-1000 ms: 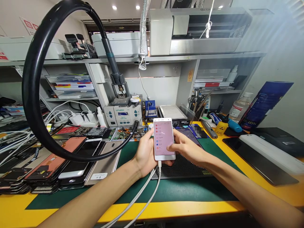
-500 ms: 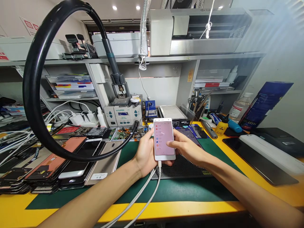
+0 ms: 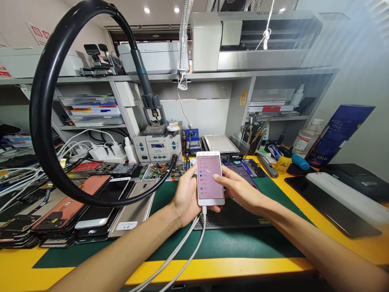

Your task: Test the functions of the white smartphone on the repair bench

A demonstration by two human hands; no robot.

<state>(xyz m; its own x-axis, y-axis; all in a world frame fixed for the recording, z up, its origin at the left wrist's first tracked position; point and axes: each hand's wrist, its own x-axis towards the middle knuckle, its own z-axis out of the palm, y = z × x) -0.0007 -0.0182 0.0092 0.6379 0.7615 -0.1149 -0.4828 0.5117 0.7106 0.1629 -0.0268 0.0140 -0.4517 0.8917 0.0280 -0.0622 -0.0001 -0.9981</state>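
Observation:
A white smartphone (image 3: 210,190) is held upright in front of me, its pinkish screen lit with a list of small coloured icons. My left hand (image 3: 186,195) wraps round its left side and back, fingertips showing below the lower right corner. From the other side, my right hand (image 3: 240,184) grips the right edge; its thumb rests on the screen and its other fingers are mostly hidden behind the phone. A white charging cable (image 3: 204,210) is plugged into the bottom end and trails down toward me. Under the phone lies a black perforated mat (image 3: 234,221).
Stacked phones and phone parts (image 3: 100,202) crowd the left, below a thick black hose (image 3: 45,101) looping from a hot-air station (image 3: 158,148). A tray of circuit boards (image 3: 161,171) sits behind my left hand. At right lie a black phone (image 3: 331,207) and a yellow bottle (image 3: 284,162).
The list on the phone's screen has scrolled upward, and my right thumb has slid slightly up the screen. My left hand and the phone have stayed in place.

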